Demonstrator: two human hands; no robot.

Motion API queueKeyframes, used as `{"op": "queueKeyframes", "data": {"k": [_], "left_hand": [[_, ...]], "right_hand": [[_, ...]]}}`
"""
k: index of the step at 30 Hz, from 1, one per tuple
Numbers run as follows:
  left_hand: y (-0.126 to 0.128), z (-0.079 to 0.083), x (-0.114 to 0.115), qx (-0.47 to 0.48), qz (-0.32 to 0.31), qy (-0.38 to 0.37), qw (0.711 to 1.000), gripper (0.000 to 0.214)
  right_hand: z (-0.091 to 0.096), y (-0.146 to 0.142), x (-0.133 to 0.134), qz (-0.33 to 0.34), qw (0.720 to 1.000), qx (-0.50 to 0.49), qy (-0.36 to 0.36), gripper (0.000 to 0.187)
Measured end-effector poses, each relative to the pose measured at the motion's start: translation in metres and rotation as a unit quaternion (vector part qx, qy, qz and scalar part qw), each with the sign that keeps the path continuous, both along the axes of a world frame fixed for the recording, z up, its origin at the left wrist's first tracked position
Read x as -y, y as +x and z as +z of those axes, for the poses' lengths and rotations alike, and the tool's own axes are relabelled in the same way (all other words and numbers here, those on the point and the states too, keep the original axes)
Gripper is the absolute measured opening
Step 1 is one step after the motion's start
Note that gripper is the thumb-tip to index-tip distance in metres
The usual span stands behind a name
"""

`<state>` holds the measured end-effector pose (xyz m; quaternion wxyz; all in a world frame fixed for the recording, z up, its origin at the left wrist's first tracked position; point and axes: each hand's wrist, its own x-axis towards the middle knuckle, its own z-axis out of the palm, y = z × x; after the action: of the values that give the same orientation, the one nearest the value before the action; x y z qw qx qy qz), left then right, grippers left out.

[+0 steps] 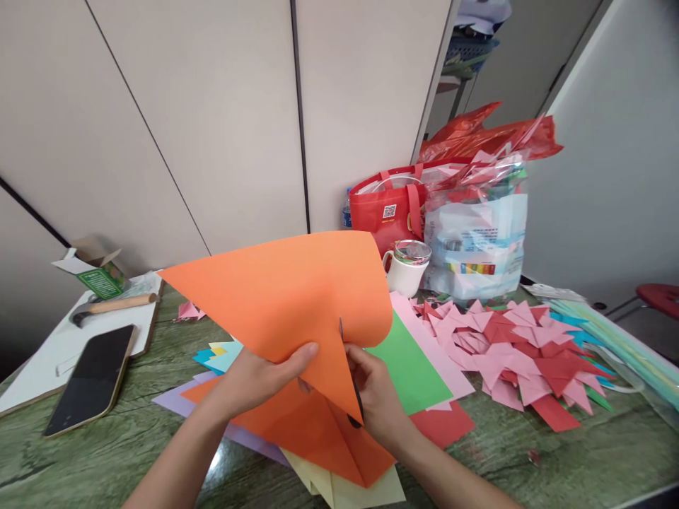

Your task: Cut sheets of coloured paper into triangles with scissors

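Observation:
A large sheet of orange paper (pixel 286 290) is held up over the table, its right side curling over. My left hand (pixel 265 382) grips it from the left, the thumb pressed on the front. My right hand (pixel 376 396) is closed on a pair of scissors (pixel 358 403), whose dark handle shows beside the fingers. A blade tip pokes up at a slit in the sheet; the rest of the scissors is hidden behind paper and fingers. Below lie folded darker orange paper (pixel 297 424), cream paper (pixel 371 491), purple paper (pixel 175 399) and green paper (pixel 414 375).
On the right, folded pink and red paper pieces (pixel 509 346) lie heaped. Behind stand a white mug (pixel 406 272), a red bag (pixel 371 212) and a filled plastic bag (pixel 472 247). A phone (pixel 90 382), a hammer (pixel 117 304) and a small green box (pixel 100 279) are at left.

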<state>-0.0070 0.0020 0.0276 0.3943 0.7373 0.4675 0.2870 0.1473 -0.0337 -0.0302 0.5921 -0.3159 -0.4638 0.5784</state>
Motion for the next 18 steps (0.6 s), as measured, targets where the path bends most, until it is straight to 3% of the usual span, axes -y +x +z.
{"op": "queueKeyframes", "data": {"k": [9, 18], "left_hand": [[0.0023, 0.0012, 0.0017, -0.001, 0.031, 0.023, 0.999, 0.015], [0.0014, -0.0007, 0.0022, 0.000, 0.021, 0.002, 1.000, 0.017]], "right_hand": [[0.0003, 0.0001, 0.0015, -0.016, 1.000, 0.022, -0.005, 0.024], [0.0044, -0.0006, 0.0009, -0.020, 1.000, 0.023, -0.006, 0.024]]}}
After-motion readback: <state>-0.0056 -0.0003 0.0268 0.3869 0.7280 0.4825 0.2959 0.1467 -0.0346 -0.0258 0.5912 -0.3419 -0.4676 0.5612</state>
